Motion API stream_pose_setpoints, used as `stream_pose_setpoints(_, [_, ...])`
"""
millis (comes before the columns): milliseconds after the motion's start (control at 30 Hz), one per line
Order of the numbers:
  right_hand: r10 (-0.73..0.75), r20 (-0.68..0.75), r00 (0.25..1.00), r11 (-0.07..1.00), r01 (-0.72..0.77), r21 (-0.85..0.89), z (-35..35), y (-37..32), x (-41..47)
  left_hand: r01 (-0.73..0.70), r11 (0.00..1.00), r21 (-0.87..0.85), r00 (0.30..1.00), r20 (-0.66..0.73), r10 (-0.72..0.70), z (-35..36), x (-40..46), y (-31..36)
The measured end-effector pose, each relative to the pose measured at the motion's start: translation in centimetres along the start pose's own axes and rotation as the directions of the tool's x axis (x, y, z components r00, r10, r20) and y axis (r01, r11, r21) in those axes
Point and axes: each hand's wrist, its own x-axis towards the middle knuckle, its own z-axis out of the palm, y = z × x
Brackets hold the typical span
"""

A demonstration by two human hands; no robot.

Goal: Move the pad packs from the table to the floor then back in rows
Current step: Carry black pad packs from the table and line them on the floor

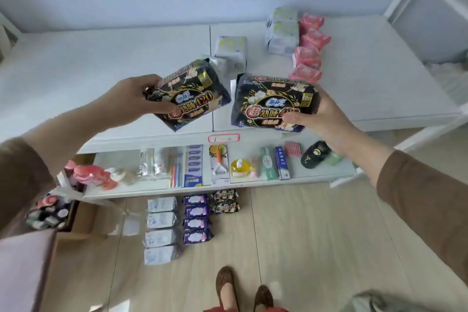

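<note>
One black pad pack (193, 95) is pinched in the left grip (131, 99), another (272, 104) in the right grip (320, 115), above the desk (101, 58); edge-only holds risk slippage onto floor rows (177, 223) below.

Single head-worn view, forward and down over table (101, 63), close.

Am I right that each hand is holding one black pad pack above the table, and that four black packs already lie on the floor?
Not quite: the head view shows only two black packs on the floor. The rest holds: the left hand grips one black pack and the right hand grips another above the table.
</note>
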Motion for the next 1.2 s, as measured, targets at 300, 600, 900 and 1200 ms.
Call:
stream_pose_setpoints(300, [0.319, 0.093, 0.943, 0.948, -0.318, -0.026, -2.9, 18.0, -12.3, 0.155, 0.988, 0.015, 0.934, 0.322, -0.151, 16.3, -9.2, -7.8])
stream_pose_setpoints(600, [0.529, 0.129, 0.839, 0.848, -0.514, -0.133, 1.9, 39.6, -17.3, 0.122, 0.947, 0.297, 0.913, 0.342, -0.225, 37.4, -7.4, -21.9])
stream_pose_setpoints(900, [0.532, 0.035, 0.846, 0.759, -0.459, -0.462, 8.6, 60.8, -17.8, 0.103, 0.920, 0.379, 0.929, 0.294, -0.226, 56.5, -2.5, -35.4])
stream_pose_setpoints(1200, [0.447, -0.086, 0.890, 0.741, -0.422, -0.521, 14.9, 77.3, -13.5, -0.069, 0.824, 0.563, 0.975, 0.214, -0.065, 68.2, 2.9, -46.7])
